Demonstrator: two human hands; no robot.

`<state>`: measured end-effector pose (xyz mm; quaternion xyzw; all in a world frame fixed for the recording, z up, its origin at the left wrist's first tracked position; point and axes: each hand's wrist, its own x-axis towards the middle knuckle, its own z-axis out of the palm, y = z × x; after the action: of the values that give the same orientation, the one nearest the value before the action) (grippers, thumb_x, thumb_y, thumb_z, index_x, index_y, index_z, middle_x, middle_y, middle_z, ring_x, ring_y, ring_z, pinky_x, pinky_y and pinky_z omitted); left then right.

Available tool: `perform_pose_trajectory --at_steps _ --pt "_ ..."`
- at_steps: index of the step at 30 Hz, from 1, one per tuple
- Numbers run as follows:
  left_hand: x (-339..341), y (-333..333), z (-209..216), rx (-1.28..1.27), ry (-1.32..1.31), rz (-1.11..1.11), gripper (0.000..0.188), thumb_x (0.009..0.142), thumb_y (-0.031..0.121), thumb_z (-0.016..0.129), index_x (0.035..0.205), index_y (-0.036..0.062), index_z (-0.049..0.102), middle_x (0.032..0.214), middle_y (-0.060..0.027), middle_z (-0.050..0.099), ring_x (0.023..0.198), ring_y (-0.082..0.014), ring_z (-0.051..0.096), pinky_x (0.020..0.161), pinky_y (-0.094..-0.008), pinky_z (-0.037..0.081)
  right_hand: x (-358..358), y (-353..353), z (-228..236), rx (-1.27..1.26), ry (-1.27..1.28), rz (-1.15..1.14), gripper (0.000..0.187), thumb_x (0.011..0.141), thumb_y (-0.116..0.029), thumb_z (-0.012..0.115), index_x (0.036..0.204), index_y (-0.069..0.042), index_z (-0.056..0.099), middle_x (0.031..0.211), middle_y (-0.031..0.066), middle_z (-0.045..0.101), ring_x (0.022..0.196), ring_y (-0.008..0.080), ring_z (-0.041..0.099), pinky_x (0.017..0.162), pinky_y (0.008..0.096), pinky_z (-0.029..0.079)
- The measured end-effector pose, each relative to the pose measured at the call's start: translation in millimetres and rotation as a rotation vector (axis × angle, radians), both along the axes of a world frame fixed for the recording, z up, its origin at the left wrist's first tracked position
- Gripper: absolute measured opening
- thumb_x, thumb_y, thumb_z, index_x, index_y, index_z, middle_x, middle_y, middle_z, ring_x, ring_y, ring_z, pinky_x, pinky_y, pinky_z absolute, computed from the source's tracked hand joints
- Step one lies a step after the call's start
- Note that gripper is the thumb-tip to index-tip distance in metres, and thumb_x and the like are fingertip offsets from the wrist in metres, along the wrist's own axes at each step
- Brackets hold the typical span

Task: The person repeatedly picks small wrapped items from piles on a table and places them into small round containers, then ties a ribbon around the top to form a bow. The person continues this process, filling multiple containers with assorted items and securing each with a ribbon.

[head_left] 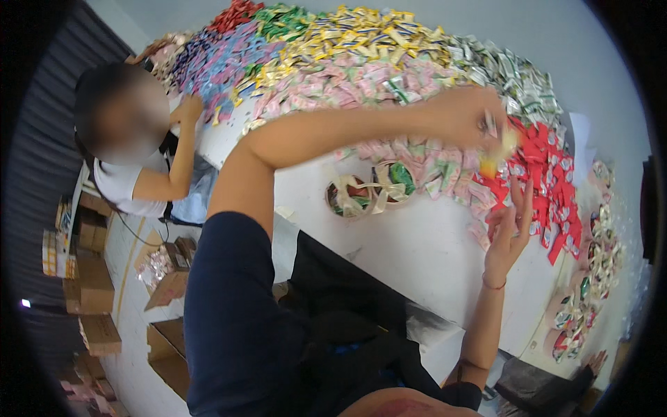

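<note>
My left arm reaches across the table to the right. My left hand [479,121] is smeared by motion, its fingers curled around small wrapped packets, one of them yellow and white [488,167]. Just below it, my right hand [511,233] is open with fingers apart, beside a pile of red packets [538,156] and the edge of the pink packets [445,167]. Two small round tubs with pale ribbon bows, a left tub [337,208] and a right tub [401,175], stand on the white table [396,250], packets inside them.
Heaps of yellow packets [368,31], green-white packets [514,76] and purple-blue packets [226,59] line the far side. Another person [135,174] works at the left. Filled tubs [577,306] stand along the right. Cardboard boxes [90,285] stack on the left floor.
</note>
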<state>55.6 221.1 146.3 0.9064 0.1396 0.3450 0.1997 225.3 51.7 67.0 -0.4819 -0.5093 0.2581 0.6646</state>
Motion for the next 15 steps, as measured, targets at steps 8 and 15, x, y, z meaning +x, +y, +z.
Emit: perform_pose_trajectory --at_steps 8,15 --pt "-92 -164 -45 -0.264 -0.167 0.129 0.018 0.08 0.018 0.074 0.094 0.0082 0.068 0.088 -0.0082 0.057 0.082 -0.0241 0.058 0.07 -0.0344 0.045 -49 -47 -15 -0.049 -0.069 0.415 0.014 0.087 -0.002 0.063 0.099 0.004 0.062 0.084 0.0051 0.056 0.068 0.0105 0.05 0.061 0.0215 0.039" --pt "-114 -215 -83 -0.438 -0.358 0.304 0.018 0.078 0.007 0.075 0.095 0.0045 0.068 0.086 -0.0082 0.057 0.08 -0.022 0.057 0.07 -0.0311 0.044 -58 -68 -23 -0.293 0.067 0.756 0.023 0.081 -0.004 0.071 0.101 0.003 0.064 0.084 0.0046 0.057 0.073 0.0106 0.051 0.066 0.0237 0.041"
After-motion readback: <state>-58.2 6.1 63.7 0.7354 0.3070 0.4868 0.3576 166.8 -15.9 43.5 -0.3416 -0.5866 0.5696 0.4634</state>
